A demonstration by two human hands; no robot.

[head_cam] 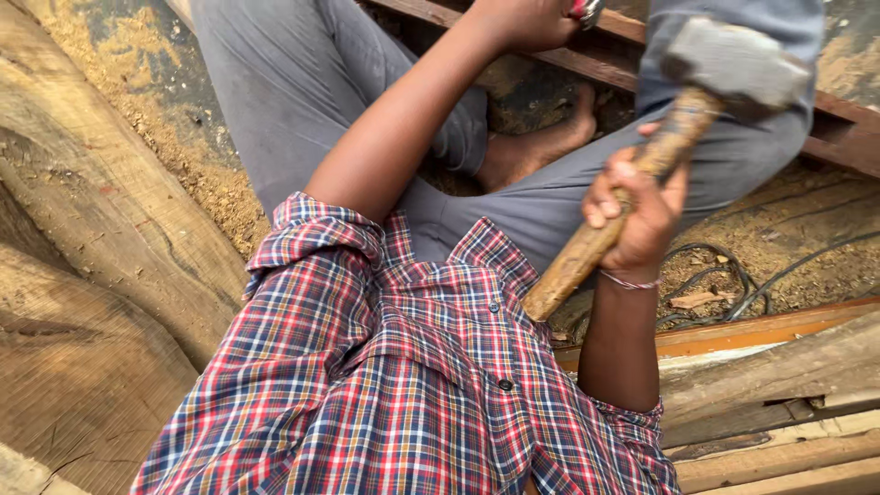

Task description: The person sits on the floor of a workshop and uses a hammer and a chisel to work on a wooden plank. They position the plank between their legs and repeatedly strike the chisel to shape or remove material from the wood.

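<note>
My right hand (637,215) is closed around the rough wooden handle of a hammer (733,64). Its grey metal head is raised at the upper right, above my knee. My left hand (522,20) reaches forward to the top edge of the view. Its fingers are closed on a small red and metal object (587,9) that the frame mostly cuts off. I am sitting in a plaid shirt (412,385) and grey trousers (293,82), with a bare foot (541,147) tucked between my legs.
A large rough log (101,202) fills the left side, with sawdust beside it. A rusty metal rail (843,128) crosses the top right. Dark cables (733,284) lie on the sawdust-covered ground at right. Wooden planks (779,367) are stacked at the bottom right.
</note>
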